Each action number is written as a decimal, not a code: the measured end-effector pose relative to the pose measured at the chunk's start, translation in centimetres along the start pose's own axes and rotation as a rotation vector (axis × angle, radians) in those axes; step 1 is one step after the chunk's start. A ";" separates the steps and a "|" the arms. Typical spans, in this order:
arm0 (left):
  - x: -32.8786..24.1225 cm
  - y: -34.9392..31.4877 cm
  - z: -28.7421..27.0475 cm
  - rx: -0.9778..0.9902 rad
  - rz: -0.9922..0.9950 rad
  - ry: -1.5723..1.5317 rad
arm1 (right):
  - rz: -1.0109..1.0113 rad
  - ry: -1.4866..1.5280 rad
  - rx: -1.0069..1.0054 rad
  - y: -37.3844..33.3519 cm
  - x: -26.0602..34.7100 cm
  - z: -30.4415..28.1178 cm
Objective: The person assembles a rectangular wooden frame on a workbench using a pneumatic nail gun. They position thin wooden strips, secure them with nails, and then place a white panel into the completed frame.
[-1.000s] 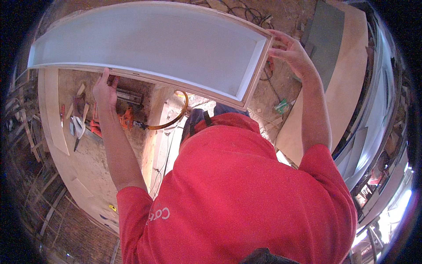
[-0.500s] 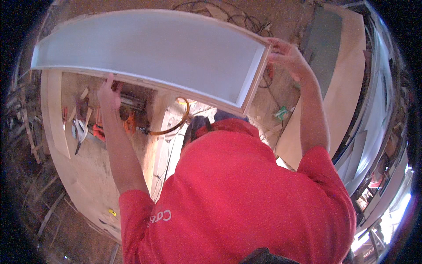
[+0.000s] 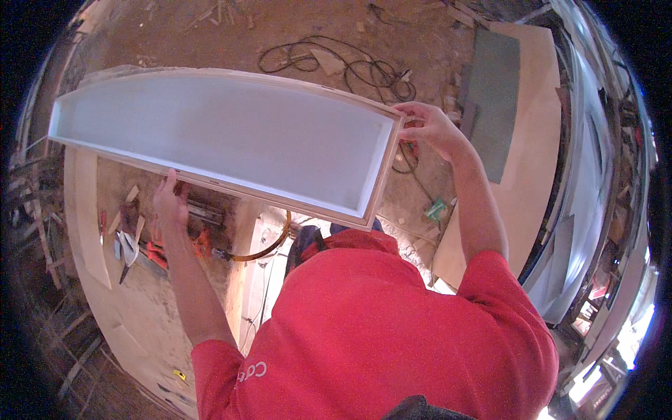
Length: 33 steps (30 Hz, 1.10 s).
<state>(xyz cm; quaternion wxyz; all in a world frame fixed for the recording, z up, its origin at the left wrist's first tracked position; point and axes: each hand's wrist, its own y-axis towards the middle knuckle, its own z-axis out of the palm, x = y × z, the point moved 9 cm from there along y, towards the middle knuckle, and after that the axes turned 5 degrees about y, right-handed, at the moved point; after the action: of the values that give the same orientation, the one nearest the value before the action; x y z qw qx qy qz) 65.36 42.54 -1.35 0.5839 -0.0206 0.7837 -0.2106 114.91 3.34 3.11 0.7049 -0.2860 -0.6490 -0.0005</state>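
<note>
A long, shallow wooden box frame [image 3: 231,133] with a pale bluish-white inside spans the space before me, its open side up. My left hand [image 3: 171,199] grips the near long edge, left of its middle; the fingers are partly hidden under the rim. At the far right corner my right hand [image 3: 430,129] holds the end, fingers bent around the rim. Beneath the left part of the box is a light wooden workbench [image 3: 140,315]. Beside my left forearm lie an orange-and-black tool [image 3: 199,245] and a white-and-dark hand tool [image 3: 126,252].
A yellow tape measure [image 3: 180,375] lies on the bench's near part. An amber hose [image 3: 262,253] curves below the box. Black cable [image 3: 350,63] lies coiled on the dusty floor beyond. Large sheets [image 3: 535,140] stand at the right, near a green object [image 3: 435,209].
The whole view has shifted, so bench, cable and box sit lower in the picture. The box looks slightly smaller, its right end further left. Both hands keep their hold.
</note>
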 end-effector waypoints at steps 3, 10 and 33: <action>0.4 -1.6 0.2 -0.062 -0.132 -0.056 | 0.046 0.025 0.024 0.4 -0.4 -0.1; -0.2 -1.5 1.0 -0.059 -0.087 -0.316 | 0.022 -0.110 0.013 2.0 -0.3 -0.4; 1.9 0.1 0.0 -0.082 -0.084 -0.153 | 0.107 -0.096 0.083 1.8 -0.5 -1.3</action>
<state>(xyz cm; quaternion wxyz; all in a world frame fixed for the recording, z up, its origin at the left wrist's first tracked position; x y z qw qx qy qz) 64.75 42.11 -3.15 0.6313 -0.0931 0.7434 -0.2004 116.68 4.13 1.90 0.6834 -0.2904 -0.6653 0.0779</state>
